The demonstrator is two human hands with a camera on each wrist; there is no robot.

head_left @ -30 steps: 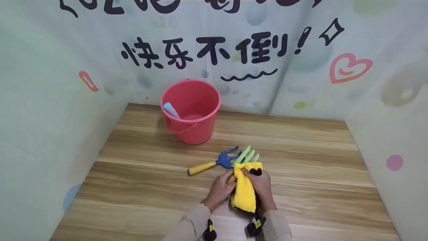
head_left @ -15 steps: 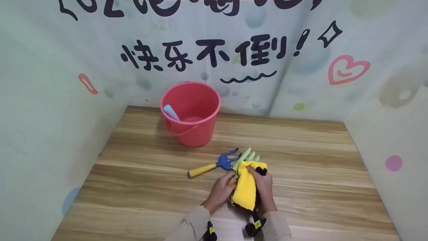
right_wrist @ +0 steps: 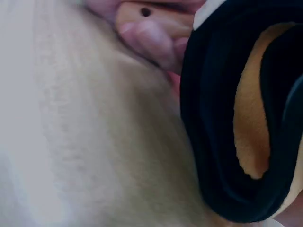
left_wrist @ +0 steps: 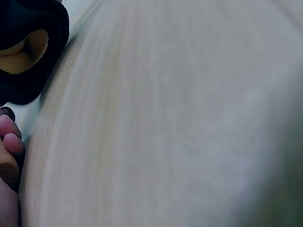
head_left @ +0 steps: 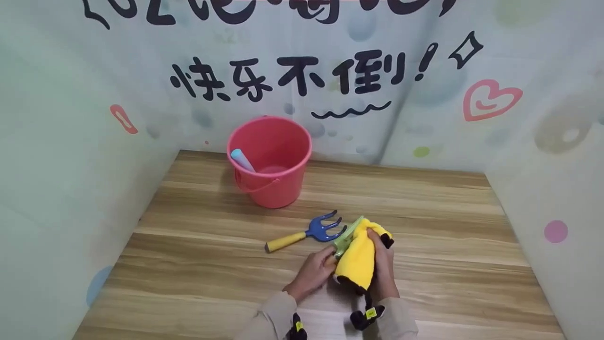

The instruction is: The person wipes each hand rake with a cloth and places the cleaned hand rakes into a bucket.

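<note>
My left hand [head_left: 312,271] grips the wooden handle [right_wrist: 165,21] of a light green garden hand fork [head_left: 343,242]. Over the fork's tines lies a folded yellow cloth with a black edge [head_left: 357,257], which hides most of them. On the cloth's right side, my right hand [head_left: 384,264] pinches it, thumb on top. Seen from the left wrist, the cloth's black hem [left_wrist: 59,52] hangs beside the left fingertips [left_wrist: 13,142]. A blue hand rake [head_left: 322,230] with a yellow handle lies on the table just beyond the left hand.
Behind the tools stands a pink bucket [head_left: 295,182], its handle lowered in front and a pale blue-tipped stick [head_left: 242,159] leaning inside. The wooden table [head_left: 439,222] is bounded by printed cloth walls at the back and both sides.
My right hand and the cloth have moved right and slightly forward. The green fork has turned, and its separate tines, visible before, are now mostly covered. The blue rake stays in place.
</note>
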